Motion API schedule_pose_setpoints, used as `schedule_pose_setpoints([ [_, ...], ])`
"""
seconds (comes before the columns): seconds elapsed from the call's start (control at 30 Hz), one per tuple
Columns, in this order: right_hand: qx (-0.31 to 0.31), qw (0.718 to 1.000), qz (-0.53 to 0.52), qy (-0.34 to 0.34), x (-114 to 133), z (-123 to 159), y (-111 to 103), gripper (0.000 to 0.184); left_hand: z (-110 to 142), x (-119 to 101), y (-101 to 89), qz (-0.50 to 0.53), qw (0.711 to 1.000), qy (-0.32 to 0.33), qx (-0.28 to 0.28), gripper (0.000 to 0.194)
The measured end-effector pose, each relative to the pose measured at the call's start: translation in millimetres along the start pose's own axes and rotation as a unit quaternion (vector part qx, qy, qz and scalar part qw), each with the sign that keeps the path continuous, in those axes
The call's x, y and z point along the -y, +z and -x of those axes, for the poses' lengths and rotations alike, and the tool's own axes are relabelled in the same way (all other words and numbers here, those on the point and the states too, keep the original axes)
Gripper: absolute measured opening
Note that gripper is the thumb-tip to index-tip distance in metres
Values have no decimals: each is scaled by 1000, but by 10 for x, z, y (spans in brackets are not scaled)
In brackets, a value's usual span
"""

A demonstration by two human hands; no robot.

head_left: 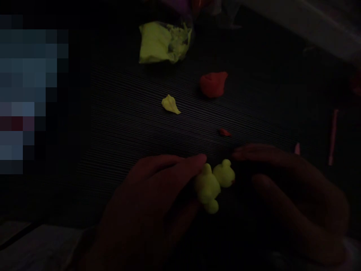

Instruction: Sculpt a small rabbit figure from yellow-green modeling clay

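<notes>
My left hand [152,195] holds a small yellow clay figure [208,186] by its left side, between thumb and fingers. The figure has a larger rounded body, a smaller round head with a knob on it, and short knobs at the body's sides. A tiny dark spot shows on the head's right edge. To the right of the figure is my right hand [299,195], its thumb and fingers apart with nothing visible between them. Just beyond the figure lies a small red clay scrap [225,132]. The picture is very dark, so finger details are faint.
Farther off on the dark ribbed table [121,124] lie a yellow clay piece [170,104], a red clay lump [213,84] and an opened clear packet of yellow clay [158,42]. A pink stick tool [333,137] lies at the right, near another pink tip [297,148].
</notes>
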State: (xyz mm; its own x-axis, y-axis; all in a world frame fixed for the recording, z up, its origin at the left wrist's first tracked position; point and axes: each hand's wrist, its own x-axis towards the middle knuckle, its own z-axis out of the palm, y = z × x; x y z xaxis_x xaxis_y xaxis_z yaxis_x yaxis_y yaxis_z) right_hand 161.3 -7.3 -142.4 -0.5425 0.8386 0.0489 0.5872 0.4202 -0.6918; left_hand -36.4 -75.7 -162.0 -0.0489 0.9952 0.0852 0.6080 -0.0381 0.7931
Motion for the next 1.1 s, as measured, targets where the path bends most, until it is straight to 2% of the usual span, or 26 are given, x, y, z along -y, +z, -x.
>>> schedule_pose_setpoints([
  [0.13,15,997,-77,18,26,16,-3,27,59,1,-56,41,998,-47,-24,39],
  [0.27,28,988,-152,2,113,13,29,39,81,-110,-30,109,984,-115,-86,35],
  [0.37,7,983,-181,-1,189,-17,62,38,70,-221,38,188,969,-132,-92,38],
  [0.53,-26,979,-199,17,225,-73,104,27,51,-298,139,202,968,-111,-101,45],
  [0.7,-33,979,-199,23,188,-83,112,26,80,-256,169,245,963,-91,-60,53],
  [0.77,-36,980,-194,25,176,-79,108,27,96,-243,167,301,948,-95,-31,56],
  [0.87,-34,984,-174,19,167,-74,100,30,93,-237,162,402,909,-107,0,54],
  [0.97,-24,987,-160,2,167,-74,97,30,54,-241,171,461,875,-148,0,44],
  [1.1,-7,987,-161,8,169,-77,93,29,5,-257,207,449,874,-184,-19,38],
])
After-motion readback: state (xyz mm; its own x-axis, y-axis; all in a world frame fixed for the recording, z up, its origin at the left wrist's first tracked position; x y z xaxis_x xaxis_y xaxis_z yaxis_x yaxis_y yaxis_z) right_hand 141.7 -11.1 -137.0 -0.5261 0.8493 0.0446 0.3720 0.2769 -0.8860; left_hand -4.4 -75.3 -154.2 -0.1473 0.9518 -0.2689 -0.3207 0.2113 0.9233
